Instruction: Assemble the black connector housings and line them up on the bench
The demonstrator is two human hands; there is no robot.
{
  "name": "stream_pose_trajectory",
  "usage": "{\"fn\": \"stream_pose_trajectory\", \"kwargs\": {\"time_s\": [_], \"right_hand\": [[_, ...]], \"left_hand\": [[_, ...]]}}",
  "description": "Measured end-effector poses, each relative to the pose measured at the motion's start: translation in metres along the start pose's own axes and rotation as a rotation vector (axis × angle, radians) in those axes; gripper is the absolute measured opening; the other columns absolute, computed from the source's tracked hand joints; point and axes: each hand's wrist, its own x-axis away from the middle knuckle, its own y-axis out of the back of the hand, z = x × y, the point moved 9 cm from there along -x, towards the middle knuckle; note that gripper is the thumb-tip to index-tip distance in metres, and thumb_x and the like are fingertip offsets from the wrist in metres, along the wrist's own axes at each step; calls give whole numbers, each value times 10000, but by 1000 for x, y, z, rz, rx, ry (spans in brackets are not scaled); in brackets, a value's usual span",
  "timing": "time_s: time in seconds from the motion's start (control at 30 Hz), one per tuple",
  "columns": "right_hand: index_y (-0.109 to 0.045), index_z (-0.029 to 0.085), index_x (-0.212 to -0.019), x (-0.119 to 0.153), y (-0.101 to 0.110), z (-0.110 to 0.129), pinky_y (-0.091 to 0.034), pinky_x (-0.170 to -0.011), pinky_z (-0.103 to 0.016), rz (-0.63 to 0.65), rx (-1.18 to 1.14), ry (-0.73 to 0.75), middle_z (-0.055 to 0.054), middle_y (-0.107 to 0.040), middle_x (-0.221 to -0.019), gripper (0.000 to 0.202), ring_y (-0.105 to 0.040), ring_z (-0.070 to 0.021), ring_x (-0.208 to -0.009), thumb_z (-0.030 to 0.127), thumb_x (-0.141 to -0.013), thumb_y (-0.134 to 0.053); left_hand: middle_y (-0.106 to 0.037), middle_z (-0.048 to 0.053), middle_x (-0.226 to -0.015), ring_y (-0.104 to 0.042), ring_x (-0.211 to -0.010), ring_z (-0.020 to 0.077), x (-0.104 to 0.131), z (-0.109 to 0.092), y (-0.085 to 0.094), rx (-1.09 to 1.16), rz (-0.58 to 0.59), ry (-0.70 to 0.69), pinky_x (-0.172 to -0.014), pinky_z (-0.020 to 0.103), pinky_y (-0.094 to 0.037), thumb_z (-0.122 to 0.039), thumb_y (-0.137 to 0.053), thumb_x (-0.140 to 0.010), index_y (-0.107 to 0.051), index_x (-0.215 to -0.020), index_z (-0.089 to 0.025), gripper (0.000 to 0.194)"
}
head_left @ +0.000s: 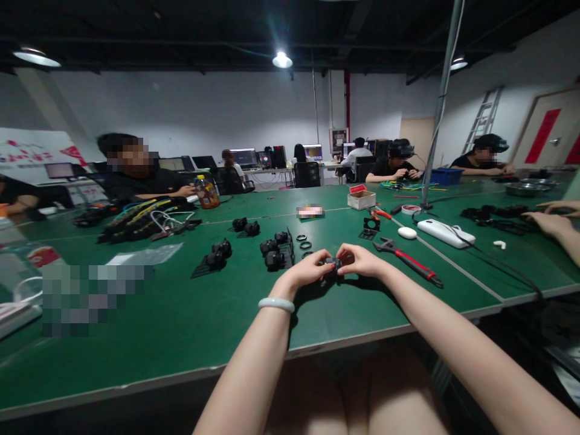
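My left hand (pixel 309 270) and my right hand (pixel 361 261) meet over the green table (pixel 353 314), both closed on one small black part (pixel 334 266) between their fingertips. Much of that part is hidden by the fingers. Just left of my left hand stands a group of black camera-like parts (pixel 274 258) on a flat black piece. Black rings (pixel 305 245) lie behind my left hand. Beyond my right hand is a black bracket (pixel 371 225). An adjustable wrench (pixel 410 261) with a red and black handle lies to the right of my right hand.
More black parts (pixel 218 254) sit at the left. A white power strip (pixel 446 234), a white oval object (pixel 407 233) and a metal pole (pixel 437 109) are at the right. A small box (pixel 361 198) stands farther back. A co-worker's hands (pixel 553 220) are at the right edge.
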Motion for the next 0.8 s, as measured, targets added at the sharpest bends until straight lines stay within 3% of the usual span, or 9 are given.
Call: {"fn": "stream_pose_trajectory", "kwargs": {"time_s": [0.43,0.8], "right_hand": [[-450,143,-789,-1,1,2,-421,-585,-254,16,38,18,-14,-552,-743,371,-528,-119,-646,269,-508,-657],[-453,147,-798,-1,0,1,-424,-626,-273,18,-23,-1,-19,-533,-788,361,-525,-118,-677,272,-522,-648]], "left_hand": [[-526,19,-799,-465,-695,122,-1,-8,5,-255,-12,-92,-622,224,-380,-359,-437,-700,-479,-869,-162,263],[-525,16,-810,-476,-696,122,1,-7,6,-204,-17,-75,-622,228,-382,-348,-462,-677,-469,-900,-162,290]]}}
